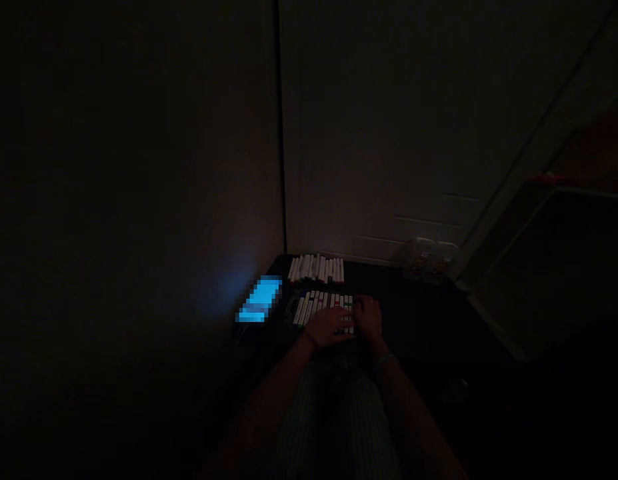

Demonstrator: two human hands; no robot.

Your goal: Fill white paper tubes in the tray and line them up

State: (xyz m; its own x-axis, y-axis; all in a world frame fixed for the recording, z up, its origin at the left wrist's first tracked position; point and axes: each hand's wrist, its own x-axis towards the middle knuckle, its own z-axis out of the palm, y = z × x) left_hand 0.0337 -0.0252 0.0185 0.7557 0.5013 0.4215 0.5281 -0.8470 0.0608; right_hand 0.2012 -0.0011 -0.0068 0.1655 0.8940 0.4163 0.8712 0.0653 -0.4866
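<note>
In dim light, a row of white markers [316,303] lies side by side in what looks like a dark case on the table. Some of them show coloured bands, among them red and green. My left hand [329,325] rests over the near right part of this row, with its fingers stretched to the right across the markers. At the row's right end is my right hand [369,317], its fingers curled close to the left fingertips. Whatever those curled fingers hold is hidden by the hand and the darkness.
Behind the row lies a second group of white markers [316,268]. A lit, blurred screen [260,300] glows at the left near the wall. Towards the back right stands a clear plastic package [431,260]. Walls [369,133] close off the table's back and left.
</note>
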